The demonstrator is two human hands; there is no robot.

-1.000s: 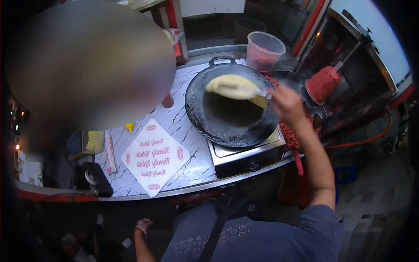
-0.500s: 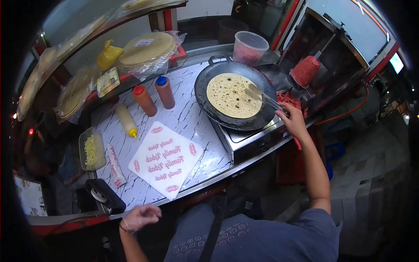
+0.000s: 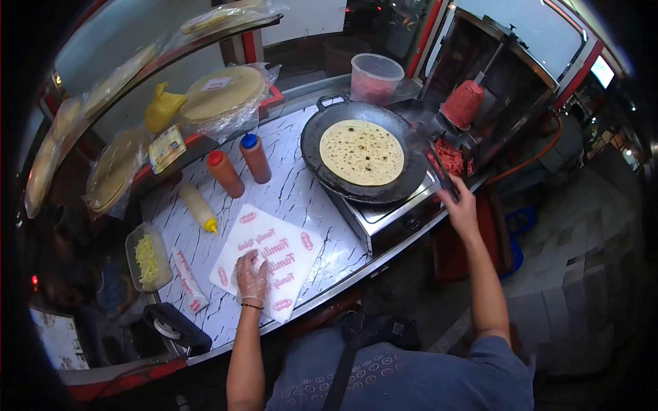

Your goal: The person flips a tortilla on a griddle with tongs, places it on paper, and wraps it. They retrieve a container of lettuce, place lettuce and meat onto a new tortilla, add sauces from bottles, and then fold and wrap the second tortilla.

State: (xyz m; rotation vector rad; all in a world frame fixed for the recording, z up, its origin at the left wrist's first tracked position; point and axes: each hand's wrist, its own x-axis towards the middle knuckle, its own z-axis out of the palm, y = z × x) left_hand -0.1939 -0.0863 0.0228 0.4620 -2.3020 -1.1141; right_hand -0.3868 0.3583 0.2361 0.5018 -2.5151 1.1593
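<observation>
My left hand (image 3: 252, 277), in a clear plastic glove, is over the printed wrapping paper (image 3: 293, 240), fingers apart and lightly bent, fingertips right at its surface. My right hand (image 3: 460, 207) is closed around the handle of a spatula (image 3: 444, 177). Its blade, smeared by motion, is over the right rim of the black pan (image 3: 317, 164). In the pan lies a round flatbread (image 3: 362, 152) with brown spots, flat and whole. The pan rests on a metal stove (image 3: 356, 216).
Sauce bottles with red (image 3: 226, 177), blue (image 3: 256, 159) and yellow (image 3: 199, 207) caps are on the marbled counter. Left are a tub of shredded vegetable (image 3: 147, 259) and a folded printed wrapper (image 3: 190, 281). Meat on a spit (image 3: 462, 105) and shaved meat (image 3: 451, 157) are at right; bagged flatbreads (image 3: 225, 96) behind.
My left hand has come up from below the counter edge onto the wrapping paper. The spatula has moved off the flatbread toward the right, still in my right hand.
</observation>
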